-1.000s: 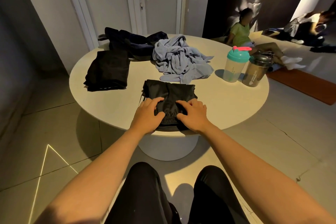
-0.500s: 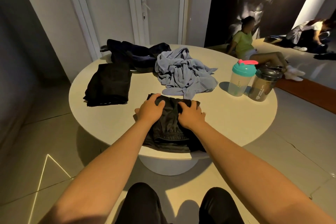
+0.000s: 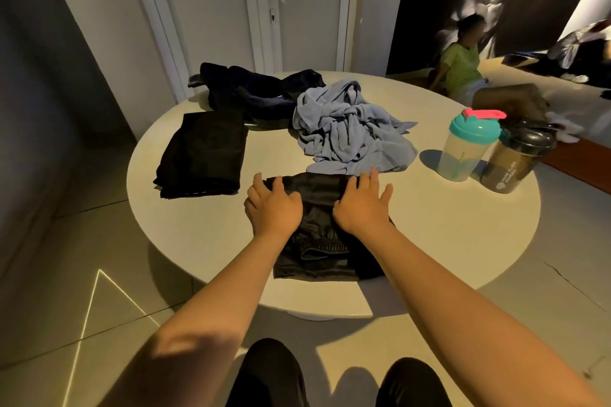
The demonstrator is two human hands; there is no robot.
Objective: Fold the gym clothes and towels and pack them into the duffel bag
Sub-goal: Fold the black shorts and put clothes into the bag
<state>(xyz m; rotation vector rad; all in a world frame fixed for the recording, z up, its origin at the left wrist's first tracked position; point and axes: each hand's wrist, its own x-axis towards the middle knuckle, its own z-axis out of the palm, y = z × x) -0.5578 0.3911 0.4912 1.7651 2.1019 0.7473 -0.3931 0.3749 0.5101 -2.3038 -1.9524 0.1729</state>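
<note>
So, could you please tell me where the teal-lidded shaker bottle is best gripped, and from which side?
Probably round the clear body of the teal-lidded shaker, below the lid, with the right hand coming from its left. It stands upright, and the dark shaker crowds its right side.

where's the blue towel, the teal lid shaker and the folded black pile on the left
light blue towel (image 3: 350,135): head view, middle of the crumpled heap
teal-lidded shaker bottle (image 3: 468,155): head view, clear body below the lid
folded black garment (image 3: 203,152): head view, centre of its top layer
</note>
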